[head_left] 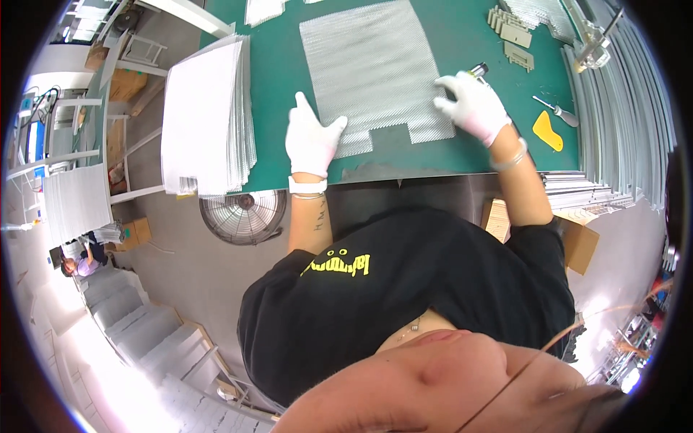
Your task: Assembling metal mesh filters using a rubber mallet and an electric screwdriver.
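A silvery sheet with a fine mesh-like texture point(375, 65) lies flat on the green tabletop point(278, 72), with a rectangular notch cut into its near edge. My white-gloved left hand point(312, 136) is open at the sheet's near left edge, thumb spread and touching or just over its corner. At the right edge, my white-gloved right hand point(473, 108) has bent fingers, with thumb and forefinger apart and nothing visible between them. Just beyond that hand, a black tool end point(478, 70) shows; the hand and wrist hide the rest.
A thick stack of white-faced sheets point(202, 119) stands at the table's left. On the right are beige slotted pieces point(511, 32), a screwdriver point(565, 115), a yellow scraper point(547, 132) and long grey strips point(628, 108). A floor fan point(245, 209) stands below the near edge.
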Demonstrator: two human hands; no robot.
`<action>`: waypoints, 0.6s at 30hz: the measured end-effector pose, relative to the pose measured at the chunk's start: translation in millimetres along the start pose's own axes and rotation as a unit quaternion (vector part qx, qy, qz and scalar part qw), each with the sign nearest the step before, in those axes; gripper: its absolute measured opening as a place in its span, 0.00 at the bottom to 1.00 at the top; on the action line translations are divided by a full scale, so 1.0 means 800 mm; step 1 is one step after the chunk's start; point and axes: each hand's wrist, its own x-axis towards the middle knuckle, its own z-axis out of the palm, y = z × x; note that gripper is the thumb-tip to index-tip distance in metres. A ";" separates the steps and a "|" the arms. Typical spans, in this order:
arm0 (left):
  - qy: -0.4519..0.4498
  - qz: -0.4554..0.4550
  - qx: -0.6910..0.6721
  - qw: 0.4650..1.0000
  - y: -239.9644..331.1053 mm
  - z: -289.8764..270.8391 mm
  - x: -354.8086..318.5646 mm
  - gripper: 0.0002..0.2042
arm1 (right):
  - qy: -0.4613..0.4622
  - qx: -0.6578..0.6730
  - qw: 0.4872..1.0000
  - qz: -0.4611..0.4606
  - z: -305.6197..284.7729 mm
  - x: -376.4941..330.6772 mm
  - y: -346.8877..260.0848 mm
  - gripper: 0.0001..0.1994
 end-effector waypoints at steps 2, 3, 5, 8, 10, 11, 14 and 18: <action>0.005 0.004 0.003 1.000 -0.017 -0.004 0.010 0.40 | 0.075 0.031 0.997 0.006 -0.033 0.053 0.042 0.19; 0.032 0.121 0.014 0.992 -0.035 0.004 0.015 0.37 | 0.140 0.010 0.990 0.024 -0.056 0.087 0.080 0.21; 0.022 0.241 -0.015 0.970 -0.030 0.018 0.030 0.28 | 0.193 0.076 0.967 0.146 -0.091 0.129 0.257 0.28; 0.026 0.229 0.092 0.969 -0.037 0.005 0.028 0.28 | 0.235 -0.079 0.915 0.317 -0.082 0.221 0.279 0.35; 0.066 0.264 0.065 0.960 -0.018 0.009 0.031 0.28 | 0.244 -0.142 0.893 0.350 -0.095 0.224 0.352 0.42; 0.104 0.256 0.068 0.959 -0.023 0.007 0.025 0.29 | 0.135 -0.103 0.922 0.348 -0.089 0.246 0.337 0.43; 0.209 0.240 -0.038 0.947 -0.019 -0.002 0.012 0.30 | 0.035 -0.121 0.935 0.332 -0.121 0.254 0.388 0.45; 0.208 0.173 -0.077 0.960 -0.028 -0.027 -0.022 0.29 | 0.139 -0.078 0.952 0.260 -0.132 0.286 0.382 0.35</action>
